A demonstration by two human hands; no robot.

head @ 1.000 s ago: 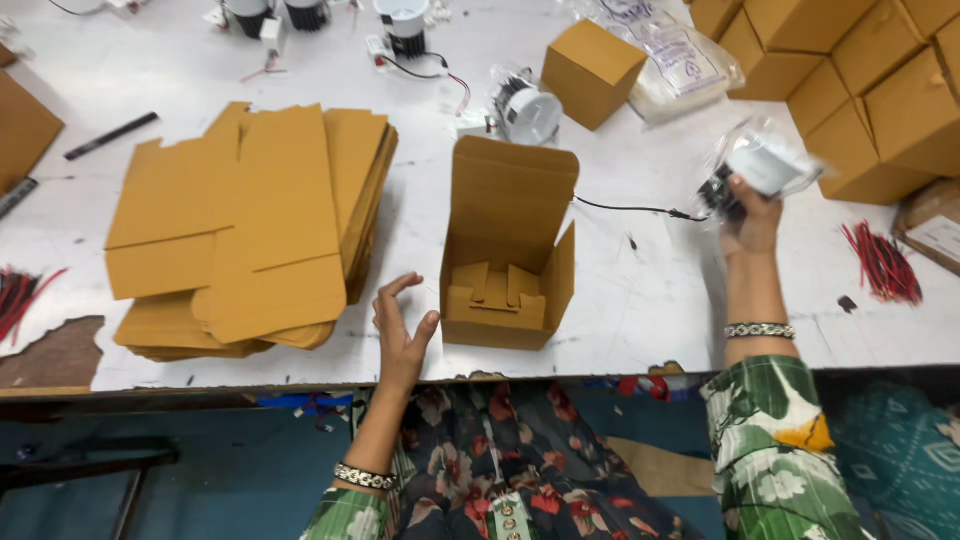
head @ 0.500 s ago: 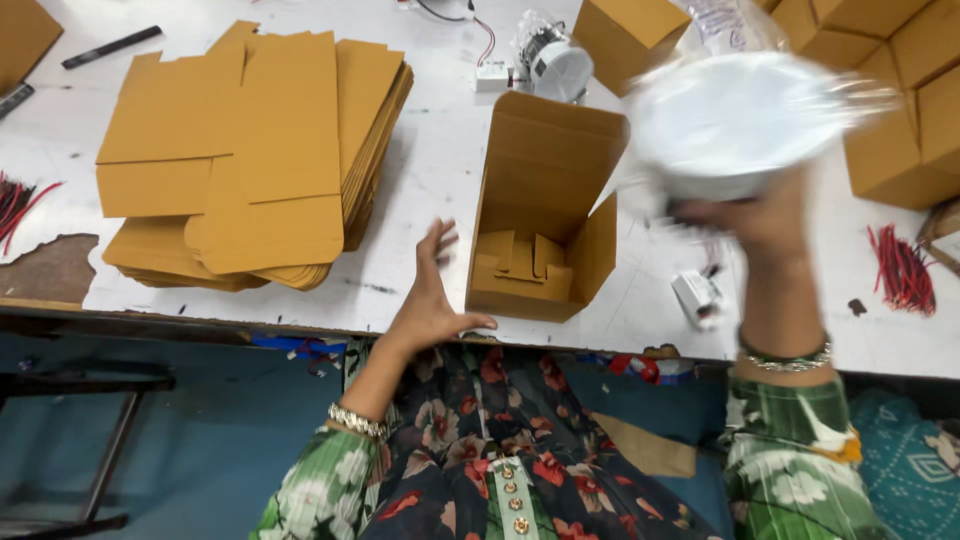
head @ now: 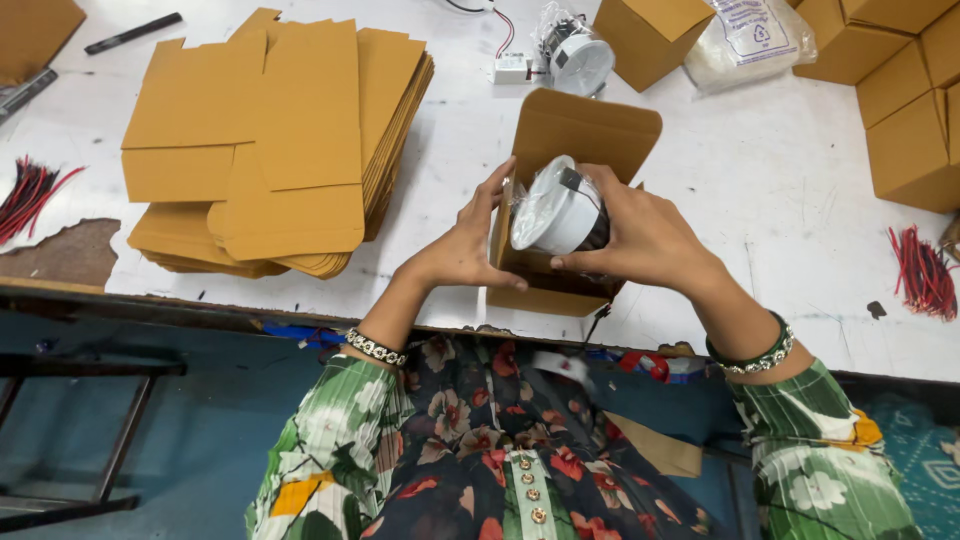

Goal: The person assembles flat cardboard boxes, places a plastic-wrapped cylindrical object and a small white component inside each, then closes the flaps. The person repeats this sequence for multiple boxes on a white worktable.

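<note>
A: Hands first. What do they have now?

B: Both are on 1 item. The right hand (head: 645, 235) is wrapped around a round white light fitting in a clear plastic bag (head: 558, 212), fingers curled over its dark back. The left hand (head: 468, 245) has its fingers spread against the left wall of the open brown box (head: 580, 140), steadying it.

A: Where is the fitting?

B: At the mouth of the box, partly inside, face tilted toward the left wall. The lid flap stands up behind it.

A: What has changed?

B: Half a second ago the right hand held the bagged fitting up high, blurred and close to the camera, and the left hand hovered open beside the box. A second ago the fitting was off to the right above the worktop (head: 760, 170). Now it has come down into the box, so I judge the packing of this unit is nearly done, with the flap not yet shut.

A: Anything nearby?

B: A stack of flat box blanks (head: 270, 150) lies to the left, well apart.
</note>
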